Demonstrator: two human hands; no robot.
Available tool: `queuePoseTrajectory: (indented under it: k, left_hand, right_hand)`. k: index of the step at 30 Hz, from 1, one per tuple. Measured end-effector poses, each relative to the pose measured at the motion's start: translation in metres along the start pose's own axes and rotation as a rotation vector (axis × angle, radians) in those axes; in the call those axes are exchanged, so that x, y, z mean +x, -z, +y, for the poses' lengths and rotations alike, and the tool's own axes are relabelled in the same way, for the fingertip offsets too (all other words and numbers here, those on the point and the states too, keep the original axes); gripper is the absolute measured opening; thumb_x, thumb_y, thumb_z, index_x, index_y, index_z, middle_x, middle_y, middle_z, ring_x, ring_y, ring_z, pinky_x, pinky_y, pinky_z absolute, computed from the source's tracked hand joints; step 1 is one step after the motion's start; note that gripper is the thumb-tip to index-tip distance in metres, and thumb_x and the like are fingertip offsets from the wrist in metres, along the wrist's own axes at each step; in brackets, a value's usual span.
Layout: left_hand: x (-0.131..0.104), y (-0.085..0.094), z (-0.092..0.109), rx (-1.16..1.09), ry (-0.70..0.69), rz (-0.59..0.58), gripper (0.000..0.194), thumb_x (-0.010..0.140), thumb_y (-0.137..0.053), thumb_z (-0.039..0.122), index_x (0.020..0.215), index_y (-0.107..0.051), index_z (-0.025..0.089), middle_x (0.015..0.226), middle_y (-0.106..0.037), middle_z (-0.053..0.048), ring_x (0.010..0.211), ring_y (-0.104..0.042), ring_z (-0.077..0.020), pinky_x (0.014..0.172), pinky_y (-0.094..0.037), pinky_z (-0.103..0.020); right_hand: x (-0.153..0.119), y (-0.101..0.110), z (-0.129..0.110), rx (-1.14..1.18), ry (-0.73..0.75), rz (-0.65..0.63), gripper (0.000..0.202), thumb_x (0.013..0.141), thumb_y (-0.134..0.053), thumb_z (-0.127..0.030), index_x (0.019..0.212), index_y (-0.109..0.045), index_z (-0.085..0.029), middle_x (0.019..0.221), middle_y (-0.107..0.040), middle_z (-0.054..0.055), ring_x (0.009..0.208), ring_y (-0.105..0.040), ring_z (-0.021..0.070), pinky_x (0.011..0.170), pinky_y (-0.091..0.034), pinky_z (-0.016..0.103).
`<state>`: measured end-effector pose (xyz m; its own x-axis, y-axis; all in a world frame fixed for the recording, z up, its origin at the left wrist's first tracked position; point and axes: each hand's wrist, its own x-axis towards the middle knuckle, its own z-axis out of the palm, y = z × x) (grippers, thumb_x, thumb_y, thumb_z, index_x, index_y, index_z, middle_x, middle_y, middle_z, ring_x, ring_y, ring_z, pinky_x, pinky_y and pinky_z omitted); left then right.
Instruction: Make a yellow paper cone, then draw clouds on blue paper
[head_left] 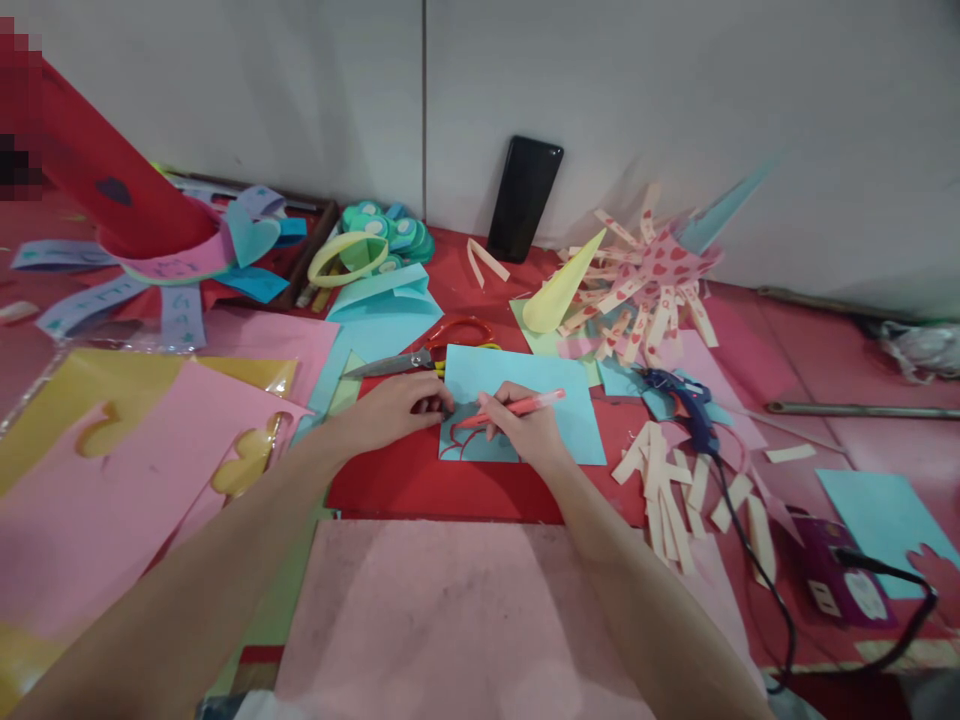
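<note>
My right hand (523,418) is closed around a red marker (536,402), its tip low over the left part of a light blue sheet (559,430). Red curved lines (469,436) are drawn near that sheet's lower left corner. The sheet lies on red paper (420,490). At the sheet's left edge is my left hand (409,405), its fingers curled and partly hidden, so what they hold, if anything, cannot be made out. Just behind my left hand lie scissors (390,364) with a red handle.
A black phone (525,198) leans against the wall. Right of the sheet are a glue gun (686,400) with a cord, pale paper strips (660,500) and a purple power strip (840,570). Pink cut paper (127,490) lies left; a yellow cone (562,285) stands behind.
</note>
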<state>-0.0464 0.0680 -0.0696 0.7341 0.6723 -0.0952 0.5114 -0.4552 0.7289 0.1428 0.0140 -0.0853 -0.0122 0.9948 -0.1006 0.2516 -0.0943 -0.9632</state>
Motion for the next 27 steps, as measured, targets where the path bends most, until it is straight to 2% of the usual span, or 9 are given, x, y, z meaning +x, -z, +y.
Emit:
queuePoseTrajectory:
  k: [3,8,13,19,27]
  left_hand:
    - [0.0000,0.0001,0.0008,0.001,0.006,0.005,0.011,0.076,-0.046,0.019,0.081,-0.056,0.018,0.078,-0.055,0.001,0.069,-0.050,-0.0109,0.062,-0.040,-0.022]
    - [0.0000,-0.0001,0.0006,-0.012,0.003,0.003,0.011,0.076,-0.047,0.018,0.082,-0.056,0.018,0.077,-0.055,0.001,0.067,-0.049,-0.0102,0.061,-0.040,-0.021]
    - [-0.0002,-0.0001,0.0002,-0.010,0.006,0.011,0.011,0.076,-0.047,0.020,0.082,-0.056,0.019,0.078,-0.055,0.001,0.068,-0.050,-0.0106,0.061,-0.040,-0.022]
    - [0.0003,-0.0004,-0.0014,-0.001,-0.002,0.009,0.011,0.075,-0.047,0.018,0.082,-0.056,0.018,0.078,-0.056,0.001,0.068,-0.050,-0.0106,0.061,-0.040,-0.021]
    - [0.0002,0.0000,0.0010,-0.006,0.004,0.011,0.011,0.076,-0.047,0.019,0.081,-0.057,0.018,0.077,-0.055,0.001,0.067,-0.049,-0.0102,0.060,-0.039,-0.021]
  right_hand:
    - [0.0000,0.0001,-0.0006,0.008,-0.015,0.036,0.035,0.076,-0.053,-0.044,0.051,-0.047,-0.020,0.043,-0.052,-0.003,0.045,-0.046,0.0096,0.046,-0.038,0.021]
    - [-0.0005,-0.0004,0.0011,0.014,0.026,-0.004,0.037,0.077,-0.054,-0.043,0.049,-0.045,-0.020,0.043,-0.051,-0.003,0.047,-0.046,0.0097,0.051,-0.040,0.022]
    - [-0.0005,-0.0006,0.0016,0.010,0.021,0.013,0.036,0.077,-0.052,-0.044,0.050,-0.046,-0.021,0.044,-0.052,-0.003,0.047,-0.046,0.0103,0.049,-0.039,0.022]
    - [-0.0010,0.0003,0.0000,0.014,0.010,-0.045,0.037,0.076,-0.054,-0.044,0.049,-0.045,-0.020,0.043,-0.052,-0.004,0.044,-0.046,0.0091,0.050,-0.040,0.022]
    - [-0.0002,-0.0019,0.0010,0.013,0.001,0.061,0.037,0.076,-0.053,-0.044,0.049,-0.044,-0.021,0.045,-0.054,-0.002,0.052,-0.052,0.0114,0.048,-0.038,0.021]
